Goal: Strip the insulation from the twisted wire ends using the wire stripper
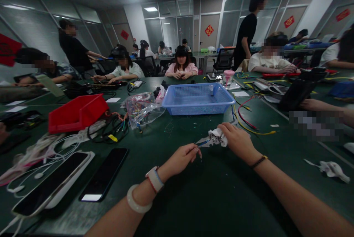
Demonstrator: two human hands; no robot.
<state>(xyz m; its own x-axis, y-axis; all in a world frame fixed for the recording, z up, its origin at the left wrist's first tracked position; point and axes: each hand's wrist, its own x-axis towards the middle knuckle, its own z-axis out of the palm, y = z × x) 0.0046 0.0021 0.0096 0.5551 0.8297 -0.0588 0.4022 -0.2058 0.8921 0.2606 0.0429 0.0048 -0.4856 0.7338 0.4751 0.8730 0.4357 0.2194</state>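
Observation:
Over the green table, my left hand [182, 159] pinches a thin blue wire [204, 143] between thumb and fingers. My right hand [238, 140] is closed around a flat silver wire stripper [212, 139] with holes in its metal, and white tissue [222, 138] is wrapped about its grip. The tool's jaws point left toward my left fingertips, and the blue wire lies along them. Whether the jaws bite the wire cannot be made out. Part of the tool is hidden under my right fingers.
A blue mesh basket [197, 110] stands beyond my hands. Left of it are a clear bag of wires [142, 110] and a red bin [79, 113]. Two phones lie front left, one a black phone [105, 174]. Red and yellow cables [253, 126] and crumpled tissue [330, 168] lie right. Co-workers sit opposite.

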